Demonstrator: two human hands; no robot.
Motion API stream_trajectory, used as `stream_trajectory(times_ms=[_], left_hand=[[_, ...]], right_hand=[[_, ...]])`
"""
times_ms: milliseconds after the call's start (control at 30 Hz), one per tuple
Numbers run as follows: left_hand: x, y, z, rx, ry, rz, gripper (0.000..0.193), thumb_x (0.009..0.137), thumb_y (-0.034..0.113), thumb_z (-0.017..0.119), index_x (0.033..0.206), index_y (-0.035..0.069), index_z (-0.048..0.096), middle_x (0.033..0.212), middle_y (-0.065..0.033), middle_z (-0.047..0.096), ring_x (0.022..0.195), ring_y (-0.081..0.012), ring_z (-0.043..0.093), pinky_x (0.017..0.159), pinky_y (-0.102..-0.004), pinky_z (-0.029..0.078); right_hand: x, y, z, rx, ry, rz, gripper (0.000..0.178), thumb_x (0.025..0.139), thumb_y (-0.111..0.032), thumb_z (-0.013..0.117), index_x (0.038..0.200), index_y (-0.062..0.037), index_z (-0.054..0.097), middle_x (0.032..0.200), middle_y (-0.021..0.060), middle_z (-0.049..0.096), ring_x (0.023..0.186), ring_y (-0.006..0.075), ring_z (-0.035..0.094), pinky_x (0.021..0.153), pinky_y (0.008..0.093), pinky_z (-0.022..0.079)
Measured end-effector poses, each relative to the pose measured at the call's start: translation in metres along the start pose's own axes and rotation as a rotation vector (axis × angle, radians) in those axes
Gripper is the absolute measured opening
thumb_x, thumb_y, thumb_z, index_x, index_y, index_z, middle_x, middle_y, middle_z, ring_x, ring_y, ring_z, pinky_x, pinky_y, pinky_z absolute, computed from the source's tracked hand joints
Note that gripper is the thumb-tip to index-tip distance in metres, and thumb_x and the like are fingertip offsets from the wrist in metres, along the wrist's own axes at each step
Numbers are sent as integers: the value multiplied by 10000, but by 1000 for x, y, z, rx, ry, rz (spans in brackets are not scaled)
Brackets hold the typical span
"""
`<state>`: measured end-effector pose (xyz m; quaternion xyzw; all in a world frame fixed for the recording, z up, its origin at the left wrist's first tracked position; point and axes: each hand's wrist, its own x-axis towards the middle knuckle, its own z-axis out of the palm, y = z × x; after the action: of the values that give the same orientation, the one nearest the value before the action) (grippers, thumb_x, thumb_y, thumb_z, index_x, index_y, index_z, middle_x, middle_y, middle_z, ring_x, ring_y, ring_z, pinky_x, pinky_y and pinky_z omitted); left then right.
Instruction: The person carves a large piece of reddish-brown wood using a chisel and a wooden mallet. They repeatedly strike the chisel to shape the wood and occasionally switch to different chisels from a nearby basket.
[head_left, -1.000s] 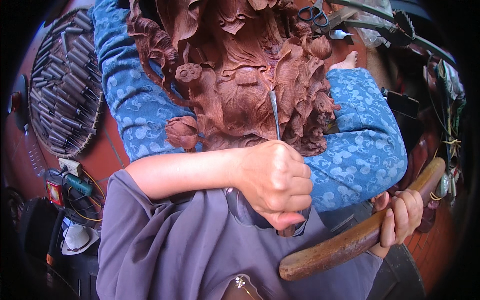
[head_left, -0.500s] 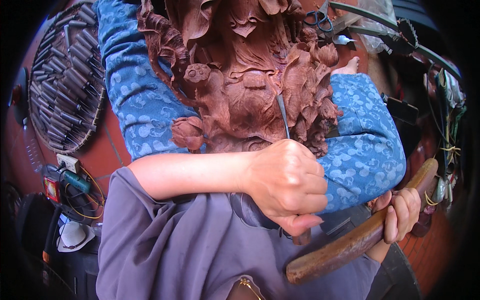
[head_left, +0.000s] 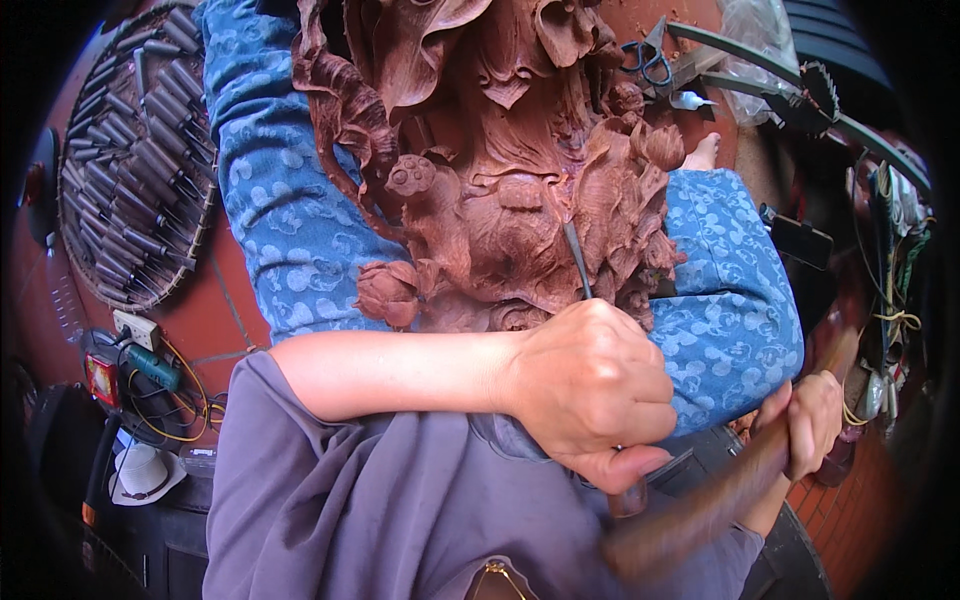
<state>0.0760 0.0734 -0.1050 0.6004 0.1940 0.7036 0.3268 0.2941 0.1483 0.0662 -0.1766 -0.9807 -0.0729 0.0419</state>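
A reddish-brown wood carving (head_left: 515, 225) with flowers, leaves and draped folds rests between my legs. My left hand (head_left: 600, 385) is wrapped around a chisel (head_left: 577, 258), its thin metal blade reaching onto the lower right of the carving. The butt of the chisel's handle shows below my thumb; most of the handle is hidden in my fist. On the right, my right hand (head_left: 808, 425) grips a long, rounded wooden mallet (head_left: 715, 500). The mallet's near end is smeared by motion, close beside the chisel's butt; contact cannot be made out.
A round basket (head_left: 205, 235) full of wood-handled chisels stands on the tiled floor at left. Below it are a power strip (head_left: 135, 325), cables and a white hat (head_left: 142, 472). Scissors (head_left: 648, 65), a frame saw (head_left: 740, 45) and a small white bottle (head_left: 690, 100) lie at upper right.
The mallet has swung and is now blurred. My left hand still holds the chisel against the carving. The whole view has shifted slightly, placing the carving a little lower and to the right.
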Motion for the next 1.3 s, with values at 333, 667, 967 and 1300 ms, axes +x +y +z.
stream_trajectory(times_ms=[333, 667, 967, 1300], left_hand=[[3, -1, 3, 0, 71, -6, 296, 752, 278, 615, 576, 101, 458, 562, -34, 402, 471, -217, 479, 409, -348, 377], [4, -4, 10, 26, 145, -22, 267, 740, 264, 601, 593, 98, 454, 580, -25, 356, 466, -198, 439, 394, -331, 348], [12, -5, 11, 47, 212, -63, 264, 727, 256, 610, 590, 100, 448, 572, -26, 359, 464, -204, 443, 395, -334, 354], [13, -5, 13, 75, 208, -101, 320, 739, 300, 614, 570, 118, 413, 573, -16, 346, 461, -193, 434, 395, -321, 352]], right_hand=[[6, 20, 1, 96, 75, -62, 320, 777, 80, 643, 955, -51, 411, 711, 142, 538, 558, 281, 543, 520, 435, 491], [7, 40, 7, 155, 110, -155, 337, 753, 70, 677, 933, -37, 413, 704, 150, 555, 564, 292, 563, 520, 437, 498], [8, 43, 19, 0, 21, -72, 321, 756, 58, 663, 918, -40, 404, 669, 123, 513, 522, 252, 511, 495, 397, 459], [3, 54, 26, 190, 119, -97, 301, 771, 49, 677, 907, -27, 419, 692, 161, 562, 561, 277, 551, 533, 439, 498]])
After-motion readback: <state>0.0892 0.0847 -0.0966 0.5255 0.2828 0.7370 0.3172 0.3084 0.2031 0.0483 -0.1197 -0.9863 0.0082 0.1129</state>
